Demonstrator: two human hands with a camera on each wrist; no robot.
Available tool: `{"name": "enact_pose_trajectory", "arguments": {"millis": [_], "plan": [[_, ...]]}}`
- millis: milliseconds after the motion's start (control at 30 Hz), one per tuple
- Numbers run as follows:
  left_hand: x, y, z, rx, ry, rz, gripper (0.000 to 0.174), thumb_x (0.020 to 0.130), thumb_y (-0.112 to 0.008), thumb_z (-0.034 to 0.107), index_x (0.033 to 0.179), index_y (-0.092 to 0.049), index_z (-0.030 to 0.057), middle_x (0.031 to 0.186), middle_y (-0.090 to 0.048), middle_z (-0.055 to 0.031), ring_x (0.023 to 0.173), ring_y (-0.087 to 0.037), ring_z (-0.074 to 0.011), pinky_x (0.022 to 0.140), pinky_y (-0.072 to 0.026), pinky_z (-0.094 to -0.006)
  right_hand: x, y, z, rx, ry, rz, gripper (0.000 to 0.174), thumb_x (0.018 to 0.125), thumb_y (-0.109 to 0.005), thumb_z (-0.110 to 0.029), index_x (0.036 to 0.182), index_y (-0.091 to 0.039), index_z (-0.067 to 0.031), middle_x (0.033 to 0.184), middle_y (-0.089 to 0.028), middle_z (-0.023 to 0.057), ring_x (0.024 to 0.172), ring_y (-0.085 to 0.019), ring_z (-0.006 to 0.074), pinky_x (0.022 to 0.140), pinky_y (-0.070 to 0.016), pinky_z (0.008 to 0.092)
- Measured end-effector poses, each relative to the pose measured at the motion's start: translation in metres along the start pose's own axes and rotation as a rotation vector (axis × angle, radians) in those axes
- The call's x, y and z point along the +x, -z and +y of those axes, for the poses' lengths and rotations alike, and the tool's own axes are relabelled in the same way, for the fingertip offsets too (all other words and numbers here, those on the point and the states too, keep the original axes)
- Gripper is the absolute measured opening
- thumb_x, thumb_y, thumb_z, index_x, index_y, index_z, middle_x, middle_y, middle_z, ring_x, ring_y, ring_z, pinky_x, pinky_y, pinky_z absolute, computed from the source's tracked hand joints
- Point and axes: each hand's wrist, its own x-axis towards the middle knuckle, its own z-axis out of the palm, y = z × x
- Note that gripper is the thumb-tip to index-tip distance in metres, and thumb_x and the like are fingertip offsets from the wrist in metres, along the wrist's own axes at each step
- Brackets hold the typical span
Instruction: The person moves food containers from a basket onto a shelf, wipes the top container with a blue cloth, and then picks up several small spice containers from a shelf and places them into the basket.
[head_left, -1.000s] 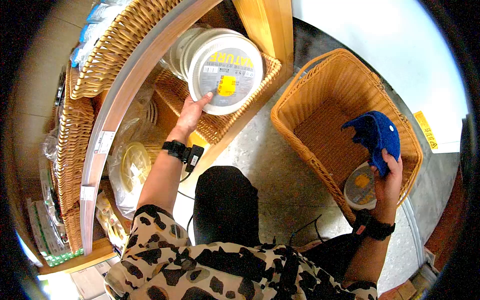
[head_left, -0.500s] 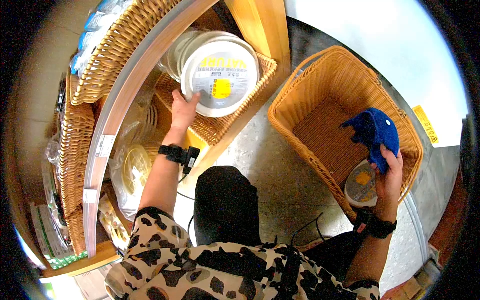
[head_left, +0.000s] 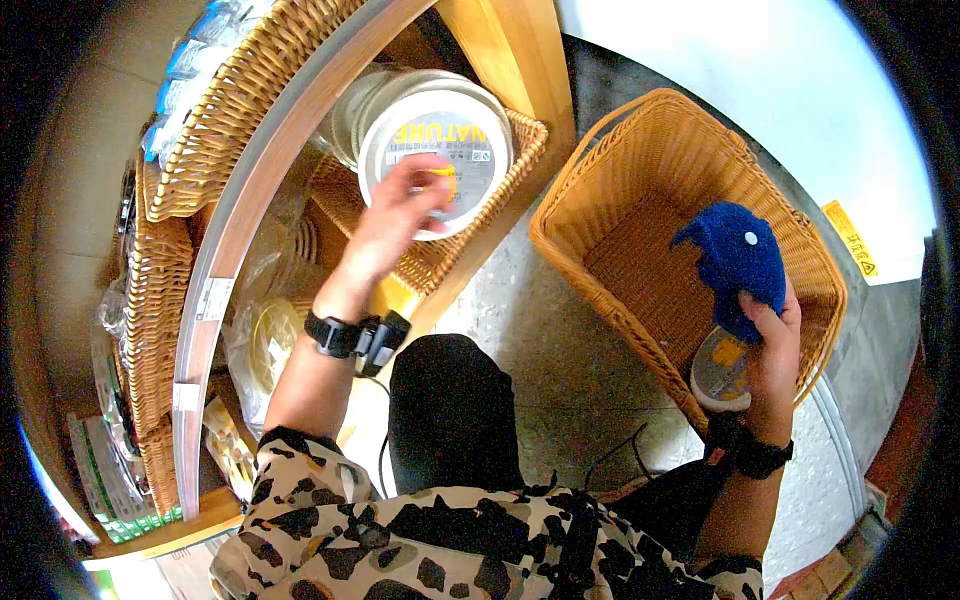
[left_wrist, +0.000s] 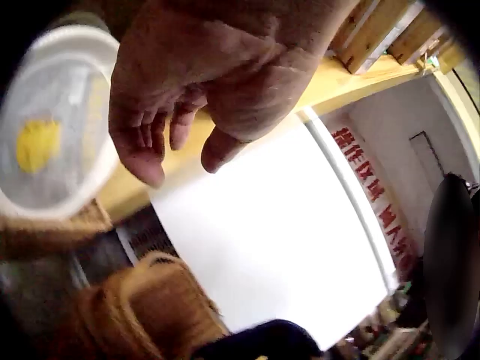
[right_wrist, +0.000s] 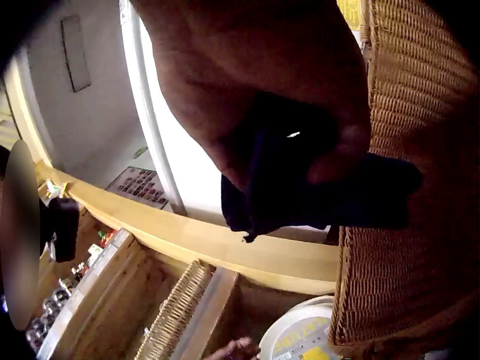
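A glossy grey floor [head_left: 500,370] meets a bright white panel [head_left: 740,70].

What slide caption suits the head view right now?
Right hand holding fuzzy blue cloth over a tan wicker basket, left hand empty near a round white pack labelled NATURE.

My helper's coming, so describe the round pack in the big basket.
Find the big wicker basket. The round pack, its grey label marked yellow, lies in the end nearest the person. Its lookalike sits in the smaller shelf basket.
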Motion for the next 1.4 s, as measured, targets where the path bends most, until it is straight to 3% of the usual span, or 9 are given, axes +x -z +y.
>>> {"name": "enact_pose_trajectory", "arguments": {"millis": [167, 300, 500, 600, 667, 767, 833, 867, 1400], "plan": [[-0.020, -0.098, 0.049, -0.302, 0.032, -0.468, 0.063, 0.085, -0.061, 0.040, 0.124, -0.038, -0.0031, 0.114, -0.051, -0.0165, 0.095, -0.059, -0.0213, 0.069, -0.0533, -0.0321, -0.018, -0.020, -0.011, -0.108, 0.006, -0.083, 0.063, 0.067, -0.062, -0.001, 0.127, -0.046, -0.0004, 0.112, -0.058, 0.0073, 0.100, -0.056, 0.0174, 0.090, -0.0425, 0.0298], [-0.022, -0.153, 0.061, -0.523, 0.161, -0.678, 0.067, 0.084, -0.056, 0.051, 0.125, -0.044, 0.0001, 0.110, -0.057, -0.0068, 0.099, -0.054, -0.0116, 0.084, -0.0437, -0.0250, -0.029, -0.035, -0.022, -0.423, 0.100, -0.243, 0.066, 0.062, -0.066, 0.008, 0.124, -0.046, -0.0029, 0.119, -0.054, 0.0078, 0.111, -0.051, 0.0209, 0.096, -0.0386, 0.0317], [-0.020, -0.175, 0.033, -0.559, 0.176, -0.413, 0.053, 0.082, -0.064, 0.037, 0.121, -0.050, 0.0030, 0.106, -0.060, -0.0058, 0.092, -0.058, -0.0151, 0.083, -0.0466, -0.0281, -0.025, -0.015, -0.038, -0.278, -0.007, -0.426, 0.067, 0.071, -0.068, -0.005, 0.133, -0.040, -0.0064, 0.125, -0.049, 0.0102, 0.114, -0.048, 0.0221, 0.099, -0.0347, 0.0328], [-0.022, -0.179, 0.034, -0.697, 0.214, -0.411, 0.036, 0.082, -0.065, 0.021, 0.111, -0.053, 0.0026, 0.099, -0.062, -0.0084, 0.086, -0.061, -0.0170, 0.079, -0.0497, -0.0306, -0.005, 0.034, -0.029, -0.615, 0.057, -0.087, 0.047, 0.087, -0.059, -0.024, 0.127, -0.047, -0.0038, 0.113, -0.056, 0.0095, 0.105, -0.051, 0.0181, 0.091, -0.0406, 0.0284], [-0.025, -0.181, 0.037, -0.789, 0.187, -0.460, 0.032, 0.084, -0.062, 0.017, 0.112, -0.053, 0.0018, 0.101, -0.062, -0.0094, 0.089, -0.062, -0.0174, 0.081, -0.0501, -0.0314, 0.011, 0.075, -0.002, -0.916, 0.245, 0.198, 0.044, 0.084, -0.062, -0.028, 0.115, -0.053, 0.0012, 0.101, -0.062, 0.0198, 0.094, -0.060, 0.0294, 0.084, -0.0466, 0.0370], [-0.022, -0.185, 0.031, -0.756, 0.174, -0.452, 0.033, 0.085, -0.062, 0.017, 0.113, -0.053, 0.0024, 0.102, -0.062, -0.0085, 0.091, -0.061, -0.0165, 0.083, -0.0491, -0.0305, 0.014, 0.103, 0.014, -1.523, 0.123, 0.363, 0.039, 0.082, -0.062, -0.030, 0.104, -0.056, 0.0012, 0.101, -0.060, 0.0252, 0.092, -0.060, 0.0368, 0.081, -0.0481, 0.0435], [-0.022, -0.185, 0.032, -0.747, 0.192, -0.467, 0.033, 0.085, -0.062, 0.017, 0.112, -0.053, 0.0025, 0.102, -0.061, -0.0079, 0.090, -0.061, -0.0159, 0.082, -0.0489, -0.0298, 0.017, 0.105, 0.022, -1.594, -0.188, 0.266, 0.043, 0.083, -0.060, -0.032, 0.110, -0.055, 0.0010, 0.104, -0.060, 0.0244, 0.096, -0.058, 0.0369, 0.083, -0.0464, 0.0438], [-0.022, -0.185, 0.032, -0.742, 0.201, -0.470, 0.033, 0.085, -0.062, 0.018, 0.112, -0.053, 0.0026, 0.101, -0.061, -0.0075, 0.090, -0.061, -0.0156, 0.082, -0.0488, -0.0294, 0.017, 0.105, 0.024, -1.619, -0.342, 0.213, 0.045, 0.083, -0.059, -0.033, 0.112, -0.054, 0.0009, 0.106, -0.060, 0.0240, 0.098, -0.057, 0.0370, 0.084, -0.0455, 0.0440], [-0.018, -0.178, 0.021, -0.732, 0.248, -0.458, 0.039, 0.085, -0.062, 0.019, 0.119, -0.049, 0.0040, 0.105, -0.060, -0.0081, 0.094, -0.060, -0.0181, 0.085, -0.0479, -0.0328, 0.025, 0.094, 0.039, -1.442, -0.480, 0.163, 0.038, 0.076, -0.066, -0.024, 0.104, -0.055, 0.0008, 0.096, -0.061, 0.0248, 0.093, -0.060, 0.0369, 0.079, -0.0475, 0.0436]]}}
